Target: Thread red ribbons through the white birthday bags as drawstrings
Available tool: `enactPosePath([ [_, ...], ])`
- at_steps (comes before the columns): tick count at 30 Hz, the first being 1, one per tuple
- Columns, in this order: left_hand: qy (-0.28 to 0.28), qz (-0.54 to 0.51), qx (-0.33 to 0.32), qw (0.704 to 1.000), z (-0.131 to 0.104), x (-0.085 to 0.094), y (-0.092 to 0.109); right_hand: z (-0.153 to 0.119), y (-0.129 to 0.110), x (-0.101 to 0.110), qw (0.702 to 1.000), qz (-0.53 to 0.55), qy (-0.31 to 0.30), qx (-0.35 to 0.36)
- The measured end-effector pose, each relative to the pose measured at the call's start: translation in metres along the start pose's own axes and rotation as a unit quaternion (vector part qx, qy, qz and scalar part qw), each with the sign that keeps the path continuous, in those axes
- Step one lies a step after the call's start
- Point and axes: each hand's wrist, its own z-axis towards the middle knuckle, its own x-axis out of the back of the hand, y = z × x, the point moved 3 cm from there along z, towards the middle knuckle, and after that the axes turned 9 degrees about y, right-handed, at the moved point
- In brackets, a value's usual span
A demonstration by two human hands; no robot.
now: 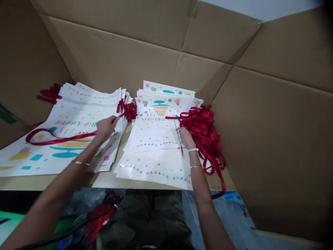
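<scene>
My left hand (105, 127) is closed in a pinch on a red ribbon (65, 140), which loops away to the left across a stack of printed "Happy Birthday" bags or sheets (78, 121). My right hand (185, 136) grips a thin dark rod (179, 133) with a red bit at its near end, held over a second printed stack (153, 156). Close beside the right hand lies a tangled heap of red ribbons (205, 128), with one end reaching left above the fingers. Short red ribbon ends (127, 110) bunch at the left stack's right edge.
Cardboard walls (125, 45) enclose the wooden table (109, 181) at the back and sides. More red ribbon ends (50, 94) stick out at the left stack's far corner. Below the table edge are clear plastic and red bundles (100, 217). One ribbon hangs over the front edge at right.
</scene>
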Motion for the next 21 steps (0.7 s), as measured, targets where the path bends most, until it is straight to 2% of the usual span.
enactPosePath([
  [2, -0.032, -0.044, -0.024, 0.998, -0.026, -0.032, -0.008, -0.01, -0.004, -0.004, 0.995, 0.002, -0.068, 0.074],
  [5, -0.057, -0.155, -0.036, 0.986, -0.042, -0.054, -0.022, -0.031, 0.002, -0.002, 0.984, 0.017, -0.094, 0.148],
  [9, -0.054, -0.201, -0.01, 0.978, -0.039, -0.056, -0.034, -0.049, 0.012, 0.005, 0.972, 0.009, -0.112, 0.207],
  [14, -0.067, -0.193, 0.019, 0.979, -0.034, -0.062, -0.04, -0.042, 0.002, 0.014, 0.947, -0.031, -0.135, 0.29],
  [18, -0.077, -0.211, 0.03, 0.974, -0.037, -0.071, -0.043, -0.026, -0.015, 0.015, 0.893, -0.079, -0.185, 0.402],
  [21, -0.062, -0.232, 0.028, 0.97, -0.04, -0.072, -0.044, -0.009, -0.031, 0.015, 0.855, -0.059, -0.234, 0.46],
])
